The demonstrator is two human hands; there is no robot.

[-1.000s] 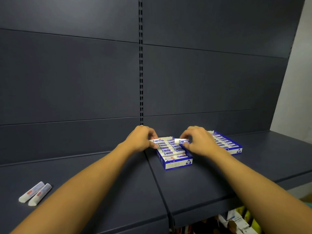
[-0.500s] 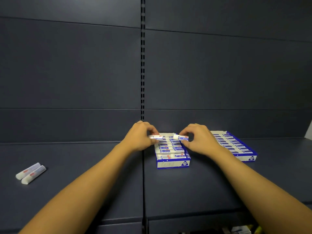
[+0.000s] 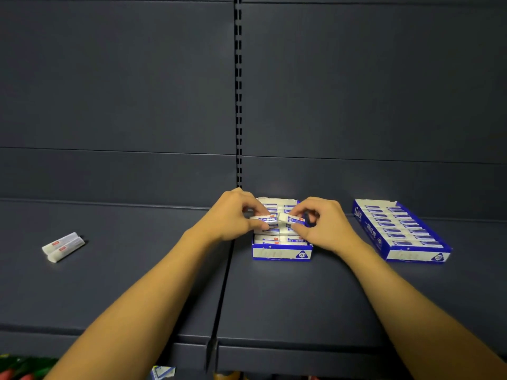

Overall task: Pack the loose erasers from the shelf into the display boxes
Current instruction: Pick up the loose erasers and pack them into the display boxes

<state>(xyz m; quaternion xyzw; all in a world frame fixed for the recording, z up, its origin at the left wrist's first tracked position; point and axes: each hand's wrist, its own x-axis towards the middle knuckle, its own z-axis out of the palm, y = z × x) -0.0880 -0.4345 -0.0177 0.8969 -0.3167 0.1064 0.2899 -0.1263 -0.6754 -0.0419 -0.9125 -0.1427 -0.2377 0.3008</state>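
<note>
- The left hand pinches a small white block eraser in a blue-and-white paper sleeve between thumb and curled fingers, just above the nearer blue-and-white cardboard display box
- The right hand grasps a second sleeved white eraser the same way; the two erasers' inner ends nearly meet over the middle of that box
- Each held eraser has its long axis running left to right, roughly parallel with the box's front wall and with the rows already packed; the right one tilts a little, its inner end raised
- That box sits on the dark grey metal shelf, close to the seam between panels, and looks nearly full
- To do this step well, I would judge it best to level the tilted eraser first, keep each printed sleeve facing up like its neighbours, and lower each into its own column's gap, one at a time, so the rows are not disturbed
- A second blue-and-white display box, apparently full, lies well apart to the right, angled
- Two loose white erasers with red marks lie touching side by side far to the left, long axes slanting up to the right, not yet packed
</note>
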